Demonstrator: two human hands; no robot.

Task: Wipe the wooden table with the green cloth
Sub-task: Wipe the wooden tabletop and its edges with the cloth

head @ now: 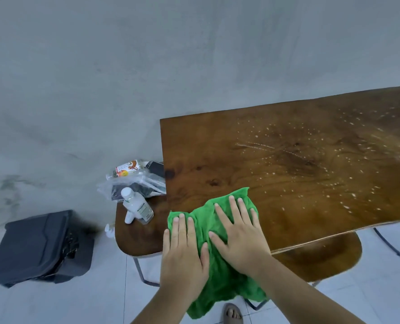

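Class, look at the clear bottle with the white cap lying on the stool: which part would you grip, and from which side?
Grip the clear bottle across its body, coming down from above. It lies on its side on the stool, cap toward the plastic bag, so the round body is exposed on both flanks.

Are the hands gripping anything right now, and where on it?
Nothing is gripped. Both the left hand and right hand lie flat, fingers spread, pressing the green cloth on the wooden table corner.

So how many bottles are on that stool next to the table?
2: a white-capped bottle at the stool's front, another bottle lying behind on plastic bags. More may be hidden.
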